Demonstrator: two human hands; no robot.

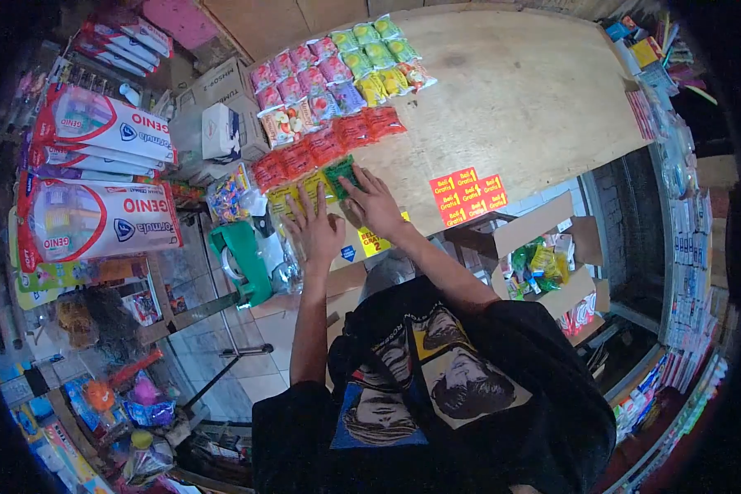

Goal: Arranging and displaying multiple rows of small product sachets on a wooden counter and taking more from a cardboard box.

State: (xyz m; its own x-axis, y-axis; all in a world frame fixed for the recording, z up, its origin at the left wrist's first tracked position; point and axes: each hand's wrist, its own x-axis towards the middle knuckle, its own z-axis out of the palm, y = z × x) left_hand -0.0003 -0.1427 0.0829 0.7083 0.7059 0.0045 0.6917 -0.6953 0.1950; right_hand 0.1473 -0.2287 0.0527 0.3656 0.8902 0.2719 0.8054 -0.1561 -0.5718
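Fingers spread, my left hand (318, 231) rests over the yellow packets (287, 196) near the front edge of the wooden table (506, 99), hiding part of them. My right hand (376, 204) lies beside it, its fingertips on a shiny green packet (341, 173) at the end of the yellow ones. Just beyond, a slanting row of red packets (326, 147) lies flat. Behind that sit rows of wrapped Harmony soap bars: pink (312, 80), green (357, 63), yellow (372, 90), purple (347, 97), and a white-wrapped one with fruit pictures (284, 126).
Left of my hands stand a green tape dispenser (242, 265) and a bag of colourful small items (230, 196). Red promotional stickers (466, 196) and a yellow card (375, 242) lie along the front edge. An open cardboard box (540, 265) holds goods at right. Genio packs (102, 219) are stacked left.
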